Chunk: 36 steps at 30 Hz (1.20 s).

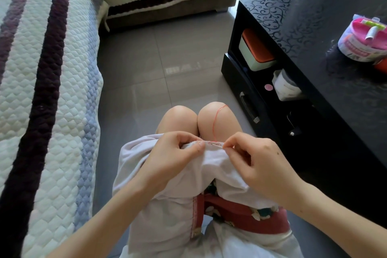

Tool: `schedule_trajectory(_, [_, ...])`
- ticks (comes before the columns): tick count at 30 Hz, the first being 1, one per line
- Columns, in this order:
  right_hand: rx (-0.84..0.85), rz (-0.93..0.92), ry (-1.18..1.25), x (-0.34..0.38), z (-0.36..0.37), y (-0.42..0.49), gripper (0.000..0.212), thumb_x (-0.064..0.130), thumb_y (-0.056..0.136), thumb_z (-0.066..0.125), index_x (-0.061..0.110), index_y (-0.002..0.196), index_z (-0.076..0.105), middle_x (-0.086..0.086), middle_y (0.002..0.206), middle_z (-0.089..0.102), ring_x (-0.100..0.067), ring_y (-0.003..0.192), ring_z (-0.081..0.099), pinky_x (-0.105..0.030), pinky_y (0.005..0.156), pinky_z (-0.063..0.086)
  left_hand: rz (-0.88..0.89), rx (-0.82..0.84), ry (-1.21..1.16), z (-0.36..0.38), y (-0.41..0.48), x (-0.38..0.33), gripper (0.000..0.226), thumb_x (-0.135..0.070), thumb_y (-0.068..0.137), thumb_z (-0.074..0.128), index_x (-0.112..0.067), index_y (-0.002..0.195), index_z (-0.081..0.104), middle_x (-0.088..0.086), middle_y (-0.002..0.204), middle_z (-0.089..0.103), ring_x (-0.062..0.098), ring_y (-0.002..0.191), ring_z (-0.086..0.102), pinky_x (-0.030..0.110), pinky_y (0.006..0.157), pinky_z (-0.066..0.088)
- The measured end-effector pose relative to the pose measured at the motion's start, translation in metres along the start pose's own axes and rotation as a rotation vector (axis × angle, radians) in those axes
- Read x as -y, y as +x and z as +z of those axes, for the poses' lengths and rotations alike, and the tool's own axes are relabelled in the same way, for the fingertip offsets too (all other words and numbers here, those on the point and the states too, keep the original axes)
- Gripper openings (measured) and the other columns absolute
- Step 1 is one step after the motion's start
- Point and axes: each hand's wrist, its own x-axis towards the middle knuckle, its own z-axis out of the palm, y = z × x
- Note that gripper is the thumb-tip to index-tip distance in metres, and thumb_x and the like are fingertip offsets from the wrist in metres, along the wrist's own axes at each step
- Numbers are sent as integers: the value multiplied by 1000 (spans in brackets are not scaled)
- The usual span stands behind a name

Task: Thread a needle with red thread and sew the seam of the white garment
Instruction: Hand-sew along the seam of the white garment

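I see grey floor tiles (157, 65) between a striped quilted sofa cover (52, 90) and a glossy black worktop (314, 37) bearing a pink sewing kit (363, 42). On the lap lies the white garment (167, 216). The left hand (173, 153) pinches its seam, and the right hand (257, 165) fingers pinch what appears to be the needle (216, 144). The red thread (215, 120) loops over a knee.

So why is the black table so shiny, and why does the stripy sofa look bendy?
Head view: bright light glares off the glossy black table and the floor tiles; the wide-angle lens bends the stripy sofa cover at the left edge; the needle, pinched by the right hand at the white garment, is tiny and hard to make out.
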Motion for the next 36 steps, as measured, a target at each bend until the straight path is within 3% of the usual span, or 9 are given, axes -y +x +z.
schedule_trajectory(7, [-15, 26, -19, -1, 6, 3, 13, 20, 86, 55, 14, 80, 65, 28, 54, 36, 5, 48, 41, -10, 53, 34, 14, -5, -4, 1, 0, 0, 15, -20, 89, 65, -21, 80, 76, -11, 76, 74, -6, 74, 63, 10, 66, 47])
schedule_trajectory(10, [-4, 23, -24, 0, 6, 3, 20, 26, 87, 50, 14, 82, 65, 27, 56, 39, 3, 50, 43, -13, 53, 38, 20, -1, -18, 1, 0, 0, 14, -20, 89, 65, -20, 80, 76, -8, 77, 75, -5, 74, 63, 10, 66, 47])
schedule_trajectory(22, [1, 48, -114, 1, 11, 4, 14, 21, 82, 53, 15, 77, 64, 6, 58, 60, -20, 51, 56, -43, 48, 49, 114, 34, 37, 0, -3, 0, 11, -23, 87, 68, -23, 81, 76, -14, 80, 74, -3, 83, 67, 15, 75, 50])
schedule_trajectory(26, [45, 57, -124, 4, 14, 7, 27, 34, 84, 41, 18, 78, 63, 13, 57, 55, -16, 51, 55, -43, 48, 48, 166, 84, 43, 2, -7, -4, 9, -20, 87, 69, -22, 81, 76, -14, 80, 74, -3, 82, 67, 14, 73, 50])
schedule_trajectory(29, [20, 85, -29, 4, 11, 9, 17, 23, 82, 51, 15, 79, 65, 23, 53, 41, 0, 49, 42, -36, 50, 46, 139, 72, 7, 0, -5, -3, 12, -19, 88, 68, -24, 80, 75, -15, 79, 74, -5, 81, 66, 10, 70, 46])
schedule_trajectory(36, [48, 170, 178, 3, -1, 5, 11, 18, 85, 58, 15, 80, 68, 5, 63, 65, -13, 61, 62, -36, 59, 50, 82, 72, -2, 1, -3, -3, 16, -22, 89, 66, -28, 76, 74, -18, 76, 73, -9, 77, 64, 6, 65, 42])
